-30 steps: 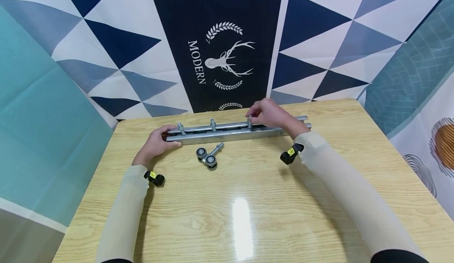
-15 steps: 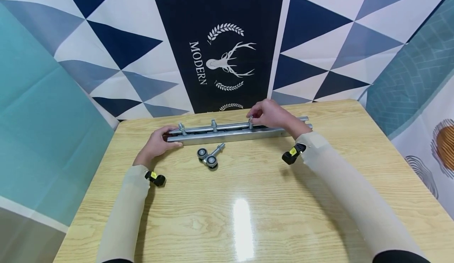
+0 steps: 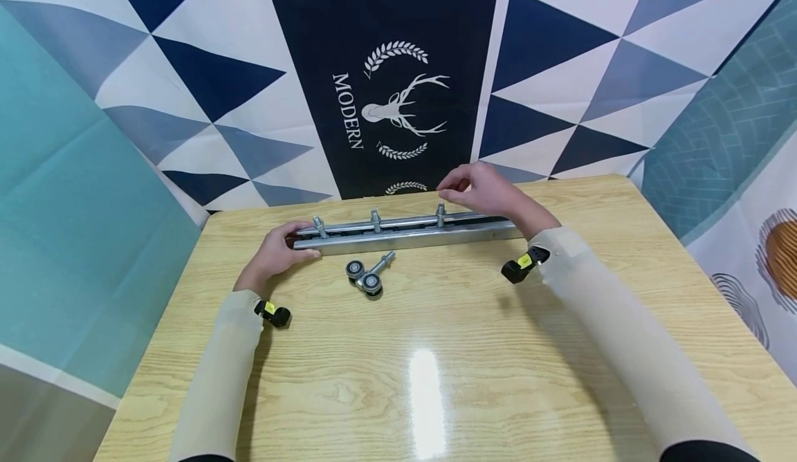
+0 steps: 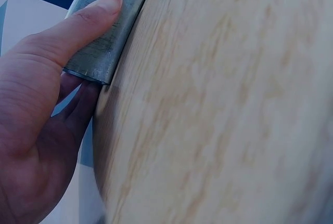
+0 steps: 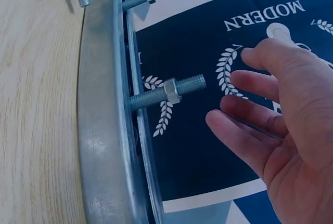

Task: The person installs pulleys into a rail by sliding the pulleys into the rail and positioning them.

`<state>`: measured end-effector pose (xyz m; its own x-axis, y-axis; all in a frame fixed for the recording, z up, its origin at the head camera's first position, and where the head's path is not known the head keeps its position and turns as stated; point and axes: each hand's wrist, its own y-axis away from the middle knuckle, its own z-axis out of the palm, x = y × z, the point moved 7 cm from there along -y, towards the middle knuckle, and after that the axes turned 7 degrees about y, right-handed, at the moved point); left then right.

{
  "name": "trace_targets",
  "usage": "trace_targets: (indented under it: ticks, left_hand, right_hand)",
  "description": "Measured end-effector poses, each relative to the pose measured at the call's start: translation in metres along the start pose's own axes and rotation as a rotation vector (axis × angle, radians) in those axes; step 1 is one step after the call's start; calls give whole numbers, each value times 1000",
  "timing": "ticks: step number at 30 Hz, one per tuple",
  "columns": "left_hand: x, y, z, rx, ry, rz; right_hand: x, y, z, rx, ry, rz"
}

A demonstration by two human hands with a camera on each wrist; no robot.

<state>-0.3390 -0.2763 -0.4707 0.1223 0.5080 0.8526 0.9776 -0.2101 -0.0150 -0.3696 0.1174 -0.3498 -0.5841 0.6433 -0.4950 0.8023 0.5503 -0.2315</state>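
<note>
A metal track rail (image 3: 405, 239) with a slot along its top lies near the back of the table. Three threaded bolts with nuts stand up from the slot. My left hand (image 3: 274, 253) grips the rail's left end, the thumb (image 4: 99, 16) on the front face and fingers behind. My right hand (image 3: 481, 189) hovers just above the rightmost bolt (image 5: 169, 91), its fingers loosely bent and holding nothing. In the right wrist view, a gap shows between the fingertips and that bolt. A loose roller hanger (image 3: 371, 282) with wheels and a bolt lies in front of the rail.
The wood-grain table (image 3: 349, 379) runs up to a patterned cloth backdrop (image 3: 398, 102) right behind the rail. A teal wall covering (image 3: 81, 206) borders the left side. Black wrist cameras (image 3: 526, 265) sit at both cuffs.
My right hand has let go of the rightmost bolt and lifted up and slightly right. My left hand, the rail and the loose roller hanger stay where they were.
</note>
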Motion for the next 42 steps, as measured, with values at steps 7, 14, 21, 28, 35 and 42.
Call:
trace_targets:
  ticks: [7, 14, 21, 28, 35, 42]
  left_hand:
    - [-1, 0, 0, -3, 3, -4]
    - [-2, -1, 0, -2, 4, -6]
    - [-3, -2, -1, 1, 13, -9]
    - [-4, -2, 0, 0, 15, -9]
    - [-3, -2, 1, 1, 12, -5]
    - [-6, -3, 0, 3, 7, -14]
  right_hand:
    - [-12, 6, -5, 150, -6, -106]
    - [-29, 12, 7, 191, -38, -263]
    - [-48, 15, 27, 153, -60, -357]
    - [-61, 16, 56, 83, -18, -388]
    - [-71, 18, 80, 63, -14, -431]
    - [-82, 24, 112, -41, 46, -421]
